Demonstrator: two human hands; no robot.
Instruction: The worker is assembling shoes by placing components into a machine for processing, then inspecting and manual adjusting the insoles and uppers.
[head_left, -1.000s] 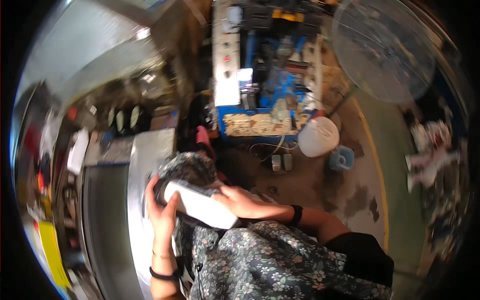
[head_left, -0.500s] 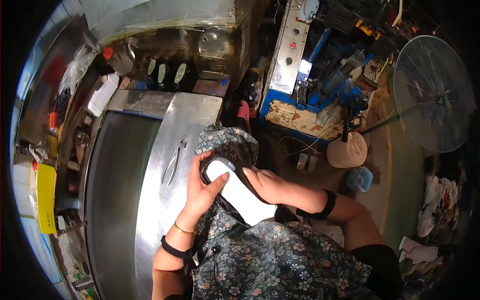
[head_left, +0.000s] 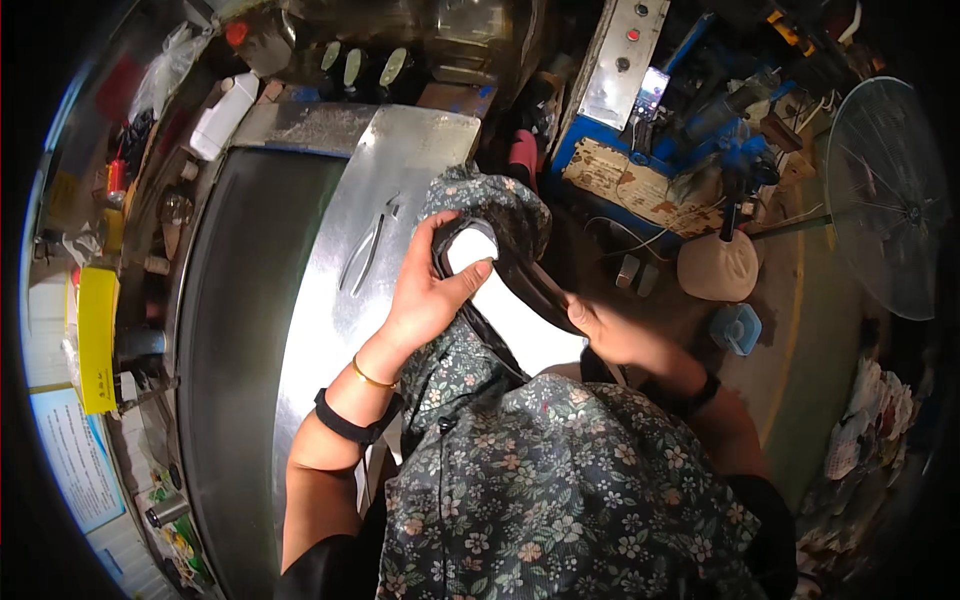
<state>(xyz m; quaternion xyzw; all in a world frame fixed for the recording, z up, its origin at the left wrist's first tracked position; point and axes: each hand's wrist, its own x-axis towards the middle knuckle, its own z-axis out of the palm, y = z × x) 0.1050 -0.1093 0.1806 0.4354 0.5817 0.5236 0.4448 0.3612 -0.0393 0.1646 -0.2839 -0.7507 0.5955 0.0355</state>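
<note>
A black shoe (head_left: 520,318) lies bottom up across my lap, its sole-shaped underside bright white and its dark edges showing at the sides. My left hand (head_left: 432,288) grips the far rounded end, thumb pressed on the white face and fingers wrapped over the dark rim. Along the shoe's right side, my right hand (head_left: 622,332) holds the dark edge with its thumb on top; its other fingers are hidden underneath. Floral apron cloth (head_left: 560,480) lies beneath and around the shoe. To the left, a pair of metal pliers (head_left: 372,248) rests on the shiny metal tabletop (head_left: 320,320).
Left of the metal top runs a dark conveyor belt (head_left: 250,330). Several green-bottomed black shoes (head_left: 353,70) stand behind it. At right are a blue-framed machine (head_left: 640,190), a beige jug (head_left: 718,266), a light-blue container (head_left: 736,328) and a large fan (head_left: 890,200).
My view has shifted, so the surroundings sit higher and farther right. My right hand has slid along the shoe's side toward its near end; the left keeps its grip at the far end.
</note>
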